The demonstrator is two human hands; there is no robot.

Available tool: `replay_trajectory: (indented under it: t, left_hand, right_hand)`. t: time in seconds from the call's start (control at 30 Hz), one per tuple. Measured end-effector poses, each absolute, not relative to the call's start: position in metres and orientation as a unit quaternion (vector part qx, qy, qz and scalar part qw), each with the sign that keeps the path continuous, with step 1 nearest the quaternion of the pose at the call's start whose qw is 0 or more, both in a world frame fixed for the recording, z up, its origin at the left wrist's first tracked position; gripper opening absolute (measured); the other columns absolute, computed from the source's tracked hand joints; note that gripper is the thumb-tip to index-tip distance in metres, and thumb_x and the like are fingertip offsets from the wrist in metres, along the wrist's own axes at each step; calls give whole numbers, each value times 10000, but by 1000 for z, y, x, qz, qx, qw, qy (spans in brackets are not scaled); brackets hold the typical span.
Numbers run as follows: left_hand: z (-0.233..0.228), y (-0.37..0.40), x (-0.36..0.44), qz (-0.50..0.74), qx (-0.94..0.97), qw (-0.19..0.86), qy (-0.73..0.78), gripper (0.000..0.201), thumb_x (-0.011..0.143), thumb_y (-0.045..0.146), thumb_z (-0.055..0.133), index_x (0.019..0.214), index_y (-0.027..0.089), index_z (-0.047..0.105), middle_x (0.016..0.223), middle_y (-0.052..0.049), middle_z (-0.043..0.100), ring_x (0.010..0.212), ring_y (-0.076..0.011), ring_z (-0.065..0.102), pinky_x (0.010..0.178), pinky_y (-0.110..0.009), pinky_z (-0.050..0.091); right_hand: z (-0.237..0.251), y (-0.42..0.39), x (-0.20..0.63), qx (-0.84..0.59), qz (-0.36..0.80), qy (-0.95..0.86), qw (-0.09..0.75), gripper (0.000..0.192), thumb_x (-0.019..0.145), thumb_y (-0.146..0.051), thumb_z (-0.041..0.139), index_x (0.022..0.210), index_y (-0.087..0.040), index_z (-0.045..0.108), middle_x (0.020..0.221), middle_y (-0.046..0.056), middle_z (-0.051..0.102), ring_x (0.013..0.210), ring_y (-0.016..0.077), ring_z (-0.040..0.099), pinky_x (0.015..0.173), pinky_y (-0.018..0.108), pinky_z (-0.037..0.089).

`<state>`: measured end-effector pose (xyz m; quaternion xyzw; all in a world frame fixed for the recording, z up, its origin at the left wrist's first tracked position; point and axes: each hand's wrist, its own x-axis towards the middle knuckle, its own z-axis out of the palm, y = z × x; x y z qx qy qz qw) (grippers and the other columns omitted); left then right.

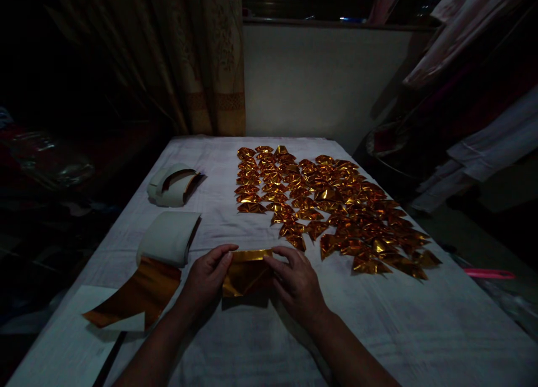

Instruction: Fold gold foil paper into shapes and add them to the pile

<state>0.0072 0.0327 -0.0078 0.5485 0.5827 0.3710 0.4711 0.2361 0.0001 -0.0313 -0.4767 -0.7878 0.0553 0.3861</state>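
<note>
Your left hand (209, 273) and right hand (299, 283) reach forward over the pale cloth (370, 331), thumbs and fingers pinching opposite sides of the foil sheet (244, 279). It's shiny gold, with a narrow, brighter strip along its far edge.

A patterned tan fabric curtain (216, 56) hangs beside a plain pale wall (315, 84); whitish draped cloth (496, 129) hangs far right.

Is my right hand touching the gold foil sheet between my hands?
Touching. The head view shows your right hand with fingertips on the gold foil sheet at its upper right corner.
</note>
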Motion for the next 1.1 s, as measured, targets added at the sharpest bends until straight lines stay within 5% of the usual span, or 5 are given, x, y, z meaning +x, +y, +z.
replay_trajectory:
  t: [0.23,0.6,0.9,1.1]
  left_hand:
    - [-5,34,6,362,511,529,573,581,752,671,641,1018,165,748,1008,-111,758,884,-262,707,709,-321,564]
    - [6,30,-2,372,497,577,530,578,832,600,605,1301,262,636,1133,-88,728,943,-244,713,761,-335,583]
    - [-1,36,-6,374,526,565,514,462,717,455,741,1117,227,706,982,-73,738,841,-215,685,706,-316,559]
    - [-2,39,-3,406,637,384,531,165,782,338,575,784,217,686,968,-84,683,920,-230,666,745,-330,555]
  right_hand:
    - [-27,3,237,-468,45,-779,415,285,913,-150,528,1089,-258,724,1221,112,643,1084,239,616,814,383,579]
    - [-23,5,236,-437,80,-786,431,375,905,-113,502,1201,-274,668,1132,60,734,1014,189,689,860,334,575]
    - [-16,3,232,-471,154,-746,445,265,967,-194,460,1083,-237,694,895,41,765,804,184,719,699,302,573]
    - [-21,2,230,-475,152,-744,446,264,951,-179,493,1140,-243,665,916,36,757,835,182,717,717,297,582]
